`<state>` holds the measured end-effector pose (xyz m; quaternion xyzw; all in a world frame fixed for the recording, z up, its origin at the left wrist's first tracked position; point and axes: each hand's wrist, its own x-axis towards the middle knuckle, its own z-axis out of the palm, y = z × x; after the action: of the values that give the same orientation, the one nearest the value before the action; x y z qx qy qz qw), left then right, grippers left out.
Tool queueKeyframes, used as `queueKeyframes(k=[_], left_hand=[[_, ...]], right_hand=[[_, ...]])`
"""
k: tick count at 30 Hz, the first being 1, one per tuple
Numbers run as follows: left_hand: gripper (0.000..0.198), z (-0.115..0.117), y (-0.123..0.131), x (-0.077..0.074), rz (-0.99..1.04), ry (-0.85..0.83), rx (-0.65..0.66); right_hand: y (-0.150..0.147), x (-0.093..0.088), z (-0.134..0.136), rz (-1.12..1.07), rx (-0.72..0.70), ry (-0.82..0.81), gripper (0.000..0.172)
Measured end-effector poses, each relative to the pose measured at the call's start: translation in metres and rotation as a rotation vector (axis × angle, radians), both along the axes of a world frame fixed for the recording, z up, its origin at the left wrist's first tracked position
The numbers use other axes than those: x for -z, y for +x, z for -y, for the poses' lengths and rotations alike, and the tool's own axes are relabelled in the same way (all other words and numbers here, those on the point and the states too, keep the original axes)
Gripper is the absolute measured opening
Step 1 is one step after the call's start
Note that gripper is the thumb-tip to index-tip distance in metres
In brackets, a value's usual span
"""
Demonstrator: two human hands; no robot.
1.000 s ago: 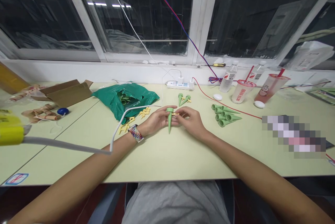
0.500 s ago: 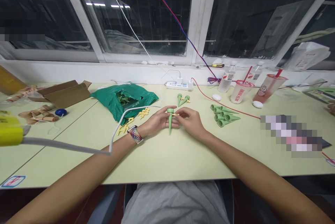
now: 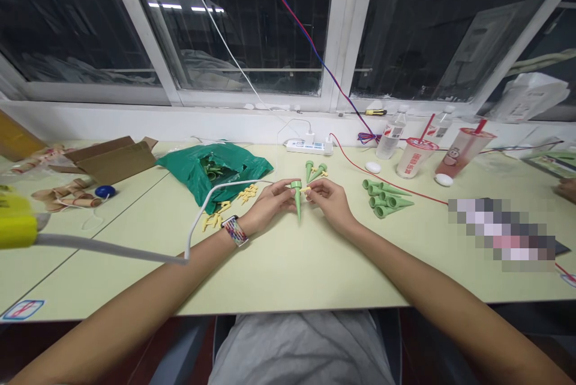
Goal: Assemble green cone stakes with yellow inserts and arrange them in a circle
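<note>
My left hand (image 3: 270, 205) holds a green plastic cone spike (image 3: 297, 202) upright by its capped top, the tip pointing towards me. My right hand (image 3: 330, 202) pinches a small yellow plastic piece (image 3: 306, 190) right beside the spike's top, and its far end is hidden by the fingers. Just beyond my hands stand two green spikes with yellow pieces fitted (image 3: 315, 171). Several loose green cones (image 3: 382, 198) lie to the right, and yellow pieces (image 3: 245, 194) lie to the left. A multicoloured band (image 3: 234, 231) circles my left wrist.
A green plastic bag (image 3: 211, 172) lies open at left, past a cardboard box (image 3: 110, 160). A white cable (image 3: 198, 217) crosses near my left arm. A power strip (image 3: 308, 146), bottles and cups (image 3: 414, 157) stand at the back. A co-worker's hand (image 3: 567, 190) enters at the right edge.
Both hands and the spike have shifted slightly up and to the right, with the spike more upright. A co-worker's hand has appeared at the right edge.
</note>
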<state>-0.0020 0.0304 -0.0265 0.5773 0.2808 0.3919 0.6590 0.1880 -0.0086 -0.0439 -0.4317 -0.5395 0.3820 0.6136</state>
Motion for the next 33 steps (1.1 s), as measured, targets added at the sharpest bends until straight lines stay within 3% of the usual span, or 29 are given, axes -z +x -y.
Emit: queueKeyframes(k=[7, 19, 28, 33], left_hand=[[0.043, 0.001, -0.006, 0.001, 0.009, -0.065, 0.046], [0.048, 0.003, -0.007, 0.006, -0.022, -0.045, 0.018], [0.041, 0.006, -0.008, 0.003, 0.008, -0.107, 0.053], [0.047, 0.006, -0.010, -0.001, -0.064, -0.016, 0.033]], right_hand=[[0.001, 0.000, 0.005, 0.075, -0.032, -0.043, 0.017], [0.004, -0.002, 0.006, 0.011, -0.144, -0.105, 0.029], [0.007, -0.003, 0.007, 0.100, -0.173, 0.003, 0.025], [0.006, -0.004, 0.005, 0.009, -0.228, -0.053, 0.033]])
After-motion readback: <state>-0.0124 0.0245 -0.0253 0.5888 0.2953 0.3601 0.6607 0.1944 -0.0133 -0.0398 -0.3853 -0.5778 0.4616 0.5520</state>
